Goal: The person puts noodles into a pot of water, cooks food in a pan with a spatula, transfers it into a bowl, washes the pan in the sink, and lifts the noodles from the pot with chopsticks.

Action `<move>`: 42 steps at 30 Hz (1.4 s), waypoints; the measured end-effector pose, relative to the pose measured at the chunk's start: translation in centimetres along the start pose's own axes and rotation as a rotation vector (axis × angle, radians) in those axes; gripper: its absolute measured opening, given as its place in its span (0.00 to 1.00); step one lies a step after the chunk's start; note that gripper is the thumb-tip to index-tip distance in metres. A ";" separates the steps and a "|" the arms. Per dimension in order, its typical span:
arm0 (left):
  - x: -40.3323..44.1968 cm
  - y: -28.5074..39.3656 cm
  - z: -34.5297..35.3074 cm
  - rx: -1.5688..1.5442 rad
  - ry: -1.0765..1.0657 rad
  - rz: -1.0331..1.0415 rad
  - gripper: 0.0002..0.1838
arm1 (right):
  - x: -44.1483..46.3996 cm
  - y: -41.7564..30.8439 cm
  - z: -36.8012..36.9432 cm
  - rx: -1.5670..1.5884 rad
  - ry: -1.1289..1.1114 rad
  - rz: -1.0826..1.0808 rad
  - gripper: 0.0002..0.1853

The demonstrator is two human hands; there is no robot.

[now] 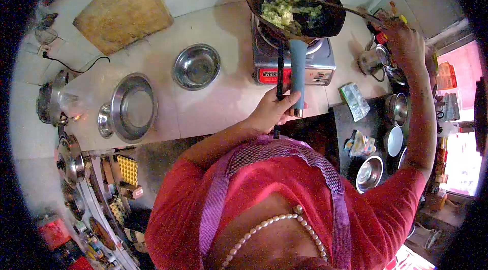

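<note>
My left hand [277, 108] is closed around the lower end of a blue-grey handle [298, 67] on a dark wok [328, 18]. The wok is at the gas stove [325, 61]; whether its base touches the burner is hidden. Pale yellow-green chopped food [278, 12] lies in it, mostly toward the left side. On the right, my right hand [404, 41] grips a long, thin cooking utensil [351, 8], probably a spatula, which reaches over the wok's rim to the food. Its working end is hard to make out.
Left of the stove are a metal bowl [197, 67] and a wide metal basin [136, 107]. A wooden board [124, 11] leans on the wall. To the right stand a metal mug [370, 61], a green-white packet [356, 101] and several bowls, one a steel bowl [369, 173].
</note>
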State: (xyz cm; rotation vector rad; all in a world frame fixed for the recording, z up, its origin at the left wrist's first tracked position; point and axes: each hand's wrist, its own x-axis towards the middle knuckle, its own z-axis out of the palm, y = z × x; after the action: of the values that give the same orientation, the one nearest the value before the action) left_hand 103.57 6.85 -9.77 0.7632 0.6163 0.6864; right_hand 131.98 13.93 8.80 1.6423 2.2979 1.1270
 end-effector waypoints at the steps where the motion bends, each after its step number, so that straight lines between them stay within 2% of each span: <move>1: -0.1 0.0 -0.2 -0.016 -0.018 -0.010 0.19 | 0.0 0.1 0.1 0.059 -0.014 0.061 0.15; 4: -0.4 0.4 0.1 -0.019 -0.015 0.010 0.19 | 0.1 0.3 0.6 0.228 -0.119 0.273 0.14; 6: -0.5 0.4 0.1 -0.026 0.005 -0.004 0.20 | 0.6 0.1 2.7 0.331 -0.267 0.458 0.16; 8: -0.8 0.4 0.2 -0.025 0.014 -0.008 0.20 | 0.2 0.2 9.4 0.465 -0.236 0.409 0.16; 9: -0.9 0.5 0.4 -0.017 0.016 -0.004 0.20 | 0.7 -0.6 9.3 0.534 -0.218 0.381 0.17; 10: -1.0 0.8 0.3 -0.006 0.018 0.002 0.21 | 0.7 -1.3 8.8 0.499 -0.307 0.304 0.17; 13: -1.1 0.9 0.0 0.027 0.005 -0.013 0.21 | 0.9 -2.1 4.7 0.529 -0.272 0.400 0.16; 14: -1.1 0.9 0.0 0.029 0.012 -0.011 0.20 | 0.7 -2.5 3.8 0.472 -0.192 0.378 0.17; 17: -1.0 1.0 0.4 0.049 0.026 0.015 0.17 | 1.1 -4.4 2.1 0.259 -0.187 0.305 0.18; 20: -1.0 1.0 0.7 0.073 0.012 0.051 0.16 | 1.4 -6.3 4.4 -0.007 -0.073 0.173 0.20; 23: -1.1 1.3 0.4 0.077 -0.016 0.059 0.17 | 0.9 -9.4 5.7 -0.076 -0.147 0.097 0.21; 25: -1.2 0.9 0.0 0.078 -0.039 0.061 0.18 | 0.0 -11.4 4.1 0.062 -0.205 0.091 0.22; 28: -1.9 0.4 -1.6 0.090 0.067 -0.003 0.18 | -1.5 -13.8 0.6 0.275 -0.276 0.156 0.22; 29: -2.1 0.7 -1.9 0.106 0.145 0.073 0.17 | -1.5 -14.6 -0.4 0.358 -0.296 0.181 0.22; 32: -2.7 0.3 -7.1 -0.035 0.416 0.078 0.15 | -2.3 -15.6 -0.2 0.525 -0.358 0.248 0.25; 34: -4.6 1.3 -10.8 -0.153 0.564 0.098 0.10 | -2.8 -16.4 -0.9 0.595 -0.396 0.304 0.27; 35: -5.6 1.8 -12.3 -0.215 0.638 0.108 0.10 | -3.1 -16.7 -1.5 0.639 -0.412 0.334 0.28; 36: -6.6 1.6 -14.2 -0.261 0.644 0.139 0.12 | -4.3 -16.4 -0.2 0.784 -0.335 0.340 0.28; 38: -8.1 0.2 -18.3 -0.380 0.650 0.205 0.15 | -6.9 -16.5 2.3 1.138 -0.153 0.518 0.26; 40: -9.5 -0.1 -20.0 -0.296 0.720 0.289 0.14 | -9.8 -16.2 5.0 1.477 -0.018 0.761 0.23; 41: -10.3 -0.4 -20.6 -0.254 0.759 0.328 0.13 | -10.7 -16.7 4.6 1.434 0.003 0.815 0.21; 42: -11.0 -0.3 -20.6 -0.155 0.850 0.345 0.10 | -11.4 -17.1 4.9 1.398 -0.093 0.884 0.20</move>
State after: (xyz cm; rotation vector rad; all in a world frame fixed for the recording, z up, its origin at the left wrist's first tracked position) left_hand 82.18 6.90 -19.11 0.4077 1.1952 1.3842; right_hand 125.72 4.20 -8.88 3.1136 2.3137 -0.9739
